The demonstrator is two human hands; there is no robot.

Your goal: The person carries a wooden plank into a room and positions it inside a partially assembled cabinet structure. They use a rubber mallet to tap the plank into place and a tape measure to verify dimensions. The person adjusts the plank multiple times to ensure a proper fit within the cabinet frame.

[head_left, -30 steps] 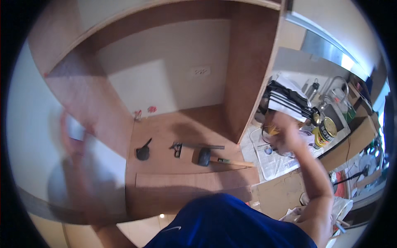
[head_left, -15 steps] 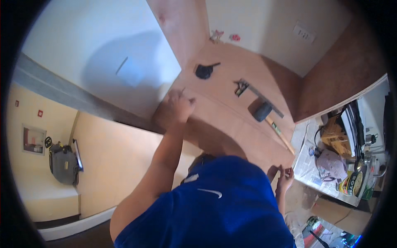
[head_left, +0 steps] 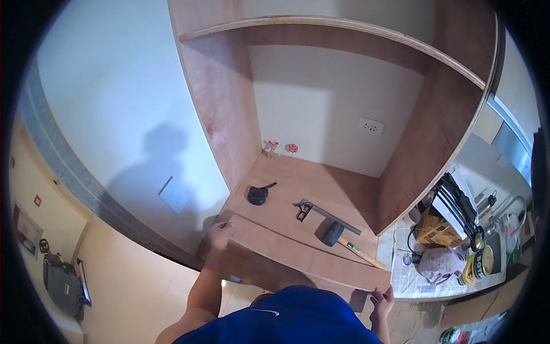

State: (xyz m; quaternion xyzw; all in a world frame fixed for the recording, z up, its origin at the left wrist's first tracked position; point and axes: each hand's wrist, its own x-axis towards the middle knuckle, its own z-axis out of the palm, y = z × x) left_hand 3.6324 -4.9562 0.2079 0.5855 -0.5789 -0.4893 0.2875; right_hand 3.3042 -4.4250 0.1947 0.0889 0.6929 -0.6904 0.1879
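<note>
A long plywood strip (head_left: 303,257) lies along the front edge of a wooden cabinet's bottom panel (head_left: 281,175). At its left end my left hand (head_left: 219,234) is closed round the corner, beside the white wall. My right hand (head_left: 382,302) pinches the strip's right end from the near side; some of its fingers are hidden. Behind the strip rests a black-headed mallet (head_left: 332,234) with a wooden handle pointing right toward the strip. Next to it is a combination square (head_left: 332,217), and farther left sits a black tape measure (head_left: 258,195).
Cabinet side panels rise left and right, with a shelf (head_left: 338,24) across above. A socket (head_left: 372,126) is on the back wall. To the right, a newspaper-covered counter holds a cardboard box (head_left: 438,227), a pale bag (head_left: 440,265) and a yellow-black can (head_left: 476,265). A backpack (head_left: 63,285) is at far left.
My view has tilted up, bringing the upper shelf into sight. My left hand has gone from lying over the strip's left end to closing on its corner. The tools lie as before.
</note>
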